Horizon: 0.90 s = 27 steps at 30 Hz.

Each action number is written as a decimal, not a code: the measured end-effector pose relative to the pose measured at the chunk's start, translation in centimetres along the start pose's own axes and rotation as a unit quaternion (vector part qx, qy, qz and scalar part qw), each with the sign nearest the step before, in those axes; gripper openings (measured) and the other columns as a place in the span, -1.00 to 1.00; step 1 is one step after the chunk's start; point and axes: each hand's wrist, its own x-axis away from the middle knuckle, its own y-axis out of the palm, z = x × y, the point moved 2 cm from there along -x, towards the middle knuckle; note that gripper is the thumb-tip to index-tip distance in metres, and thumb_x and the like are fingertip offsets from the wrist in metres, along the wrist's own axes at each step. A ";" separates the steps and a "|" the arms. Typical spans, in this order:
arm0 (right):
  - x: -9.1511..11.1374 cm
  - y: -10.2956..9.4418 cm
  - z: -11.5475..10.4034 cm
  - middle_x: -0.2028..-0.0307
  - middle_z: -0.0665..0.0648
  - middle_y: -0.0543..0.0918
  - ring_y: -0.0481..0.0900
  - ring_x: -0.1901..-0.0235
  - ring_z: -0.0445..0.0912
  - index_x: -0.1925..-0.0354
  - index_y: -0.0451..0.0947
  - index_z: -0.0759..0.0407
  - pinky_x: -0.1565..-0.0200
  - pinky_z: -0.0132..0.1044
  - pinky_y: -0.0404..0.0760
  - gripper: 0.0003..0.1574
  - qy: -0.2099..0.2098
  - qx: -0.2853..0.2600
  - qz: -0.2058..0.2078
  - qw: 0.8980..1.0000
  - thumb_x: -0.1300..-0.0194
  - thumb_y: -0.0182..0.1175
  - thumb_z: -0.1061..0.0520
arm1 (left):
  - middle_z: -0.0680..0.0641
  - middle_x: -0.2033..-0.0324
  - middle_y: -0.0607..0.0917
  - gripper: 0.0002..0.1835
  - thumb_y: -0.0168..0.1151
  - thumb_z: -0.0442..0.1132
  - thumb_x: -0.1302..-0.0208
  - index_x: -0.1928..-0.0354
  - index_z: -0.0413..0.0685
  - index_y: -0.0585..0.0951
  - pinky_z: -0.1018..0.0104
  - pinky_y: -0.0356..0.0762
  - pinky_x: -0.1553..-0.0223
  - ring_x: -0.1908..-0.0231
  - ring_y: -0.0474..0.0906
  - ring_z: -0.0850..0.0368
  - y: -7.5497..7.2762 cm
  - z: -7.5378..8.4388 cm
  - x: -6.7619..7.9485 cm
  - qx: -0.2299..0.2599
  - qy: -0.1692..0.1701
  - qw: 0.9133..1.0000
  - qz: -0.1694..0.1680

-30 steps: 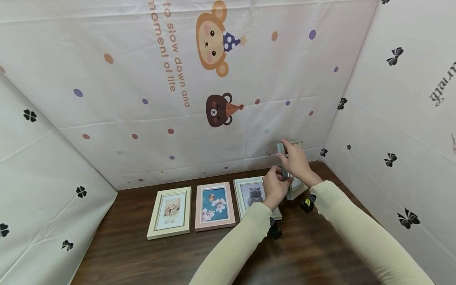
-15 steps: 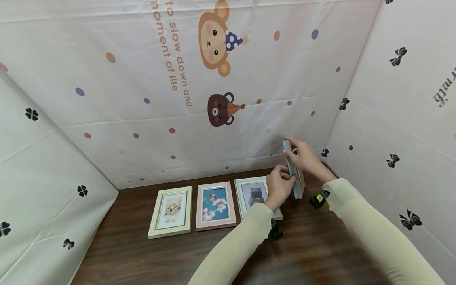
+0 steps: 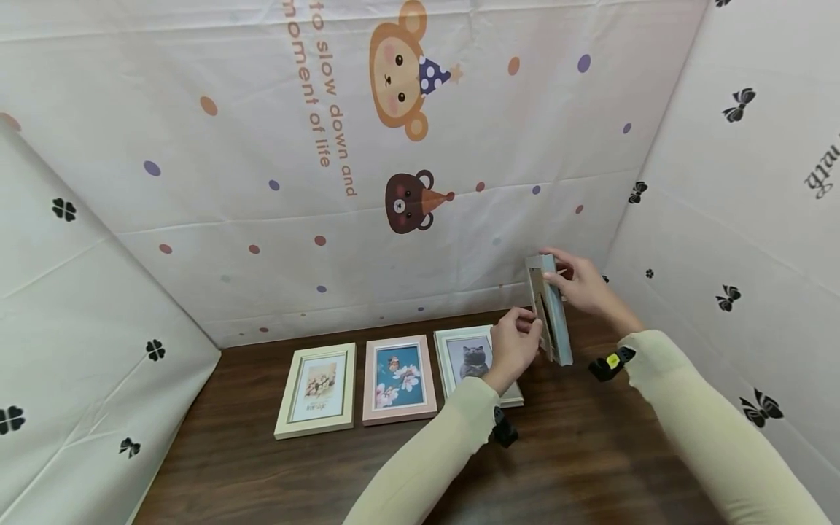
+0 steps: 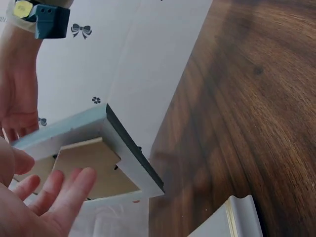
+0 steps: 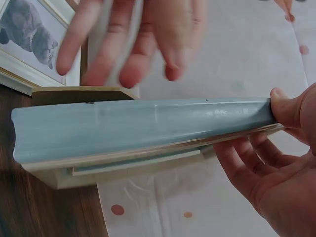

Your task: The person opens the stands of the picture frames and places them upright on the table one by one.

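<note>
A light blue picture frame [image 3: 558, 313] stands steeply tilted near the back wall, its back turned toward the left. My right hand [image 3: 584, 281] grips its upper end, thumb on the blue side edge [image 5: 148, 123] and fingers underneath. Beside the frame's back is my left hand [image 3: 515, 339], its fingers loosely extended; in the right wrist view they hang apart from the frame. A brown backing board [image 4: 94, 170] shows in the left wrist view, with a flap [image 5: 74, 95] standing out from the back. The picture side is mostly hidden.
Left of the hands, a white frame with a grey cat picture [image 3: 472, 361], a pink frame with blossoms [image 3: 399, 379] and a cream frame with flowers [image 3: 316, 390] lie in a row on the dark wooden table [image 3: 249, 467]. Printed cloth walls [image 3: 354, 277] enclose the table.
My right hand has moved right and turned the blue frame, so its back now shows to the head view. The left hand has shifted slightly right; the row of frames stays put.
</note>
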 end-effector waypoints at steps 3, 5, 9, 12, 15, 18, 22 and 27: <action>0.1 -0.4 0.5 0.03 0.43 0.66 0.61 0.27 -0.02 -0.51 0.29 0.14 0.39 -0.28 0.64 -0.38 -0.002 -0.027 0.000 1.000 -0.58 0.11 0.18 | 0.07 0.49 0.75 -0.83 0.30 -0.24 -0.43 0.05 -0.15 0.70 0.48 0.55 0.55 0.67 0.63 0.27 0.0 -0.3 0.1 -0.015 -0.023 0.999 -0.015; 0.2 -0.7 0.9 -0.06 0.46 0.63 0.61 0.22 -0.10 -0.52 0.28 0.14 0.33 -0.30 0.66 -0.38 0.002 -0.052 -0.002 0.999 -0.59 0.09 0.19 | 0.06 0.46 0.75 -0.77 0.30 -0.20 -0.44 -0.01 -0.16 0.68 0.46 0.56 0.54 0.65 0.67 0.14 0.0 -0.3 0.1 -0.022 -0.044 0.998 -0.033; 0.3 -1.0 2.1 -0.23 0.48 0.52 0.58 0.09 -0.25 -0.54 0.25 0.14 0.21 -0.37 0.69 -0.38 0.011 -0.103 -0.009 0.995 -0.61 0.06 0.16 | -0.01 0.35 0.76 -0.62 0.33 -0.11 -0.43 -0.16 -0.14 0.61 0.34 0.63 0.54 0.55 0.72 -0.03 0.4 0.0 0.5 0.002 -0.099 0.993 -0.066; 0.4 -1.1 2.8 -0.27 0.49 0.46 0.57 0.02 -0.29 -0.53 0.27 0.13 0.15 -0.38 0.69 -0.38 0.013 -0.140 -0.013 0.990 -0.61 0.06 0.16 | -0.05 0.25 0.76 -0.53 0.37 -0.07 -0.39 -0.24 -0.09 0.57 0.27 0.68 0.49 0.53 0.73 0.01 0.8 0.3 0.7 0.017 -0.132 0.989 -0.070; 0.5 -1.1 3.3 -0.27 0.50 0.43 0.58 0.00 -0.30 -0.52 0.29 0.11 0.12 -0.36 0.70 -0.39 0.013 -0.167 -0.020 0.986 -0.60 0.07 0.16 | -0.07 0.17 0.75 -0.45 0.43 -0.03 -0.33 -0.29 -0.03 0.54 0.26 0.69 0.41 0.52 0.71 0.12 1.3 0.3 0.8 0.009 -0.148 0.987 -0.065; 0.6 -1.1 3.6 -0.27 0.51 0.43 0.58 0.00 -0.31 -0.51 0.31 0.08 0.11 -0.36 0.69 -0.40 0.014 -0.174 -0.027 0.984 -0.59 0.08 0.16 | -0.07 0.12 0.73 -0.41 0.46 -0.01 -0.29 -0.31 0.04 0.53 0.29 0.67 0.36 0.48 0.69 0.19 1.9 0.3 0.9 -0.011 -0.153 0.986 -0.065; 0.7 -1.2 3.7 -0.29 0.53 0.41 0.58 0.00 -0.31 -0.52 0.30 0.08 0.10 -0.36 0.69 -0.39 0.018 -0.181 -0.034 0.983 -0.59 0.08 0.17 | -0.06 0.12 0.74 -0.41 0.51 -0.05 -0.25 -0.29 0.06 0.55 0.32 0.65 0.33 0.34 0.68 0.20 2.4 0.0 0.8 -0.027 -0.146 0.987 -0.062; 0.8 -1.3 3.7 -0.31 0.52 0.39 0.58 0.00 -0.31 -0.52 0.25 0.19 0.09 -0.35 0.69 -0.37 0.027 -0.185 -0.035 0.982 -0.59 0.08 0.19 | -0.06 0.13 0.74 -0.43 0.53 -0.07 -0.22 -0.25 0.05 0.57 0.32 0.65 0.30 0.20 0.67 0.18 2.7 0.1 0.8 -0.029 -0.145 0.987 -0.059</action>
